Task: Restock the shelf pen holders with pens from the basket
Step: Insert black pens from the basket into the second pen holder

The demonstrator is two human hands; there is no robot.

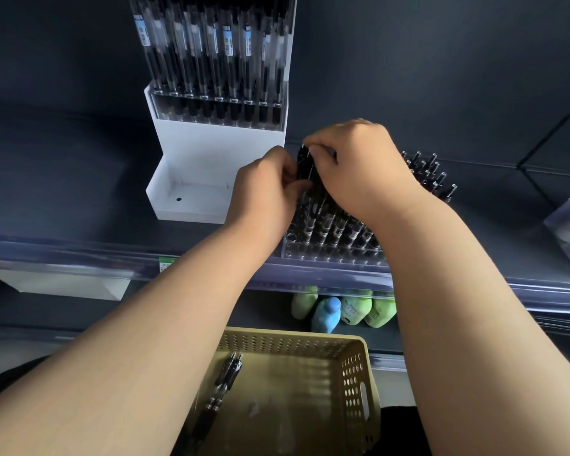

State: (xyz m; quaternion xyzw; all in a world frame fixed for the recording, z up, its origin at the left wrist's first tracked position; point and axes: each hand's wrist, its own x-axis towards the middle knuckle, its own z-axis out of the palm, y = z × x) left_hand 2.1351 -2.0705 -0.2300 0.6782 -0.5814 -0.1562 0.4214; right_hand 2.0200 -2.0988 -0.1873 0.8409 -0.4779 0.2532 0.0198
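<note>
Head: pens (305,167) behind right hand (359,169)

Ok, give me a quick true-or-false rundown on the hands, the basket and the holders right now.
1. The left hand and right hand both grip pens over the clear holder. True.
2. The basket is empty. False: a few loose pens lie in it.
3. The white holder has pens in its front tray. False: that tray holds no pens; they stand only in its back rack.
4. On the shelf below stand bottles. True.
</note>
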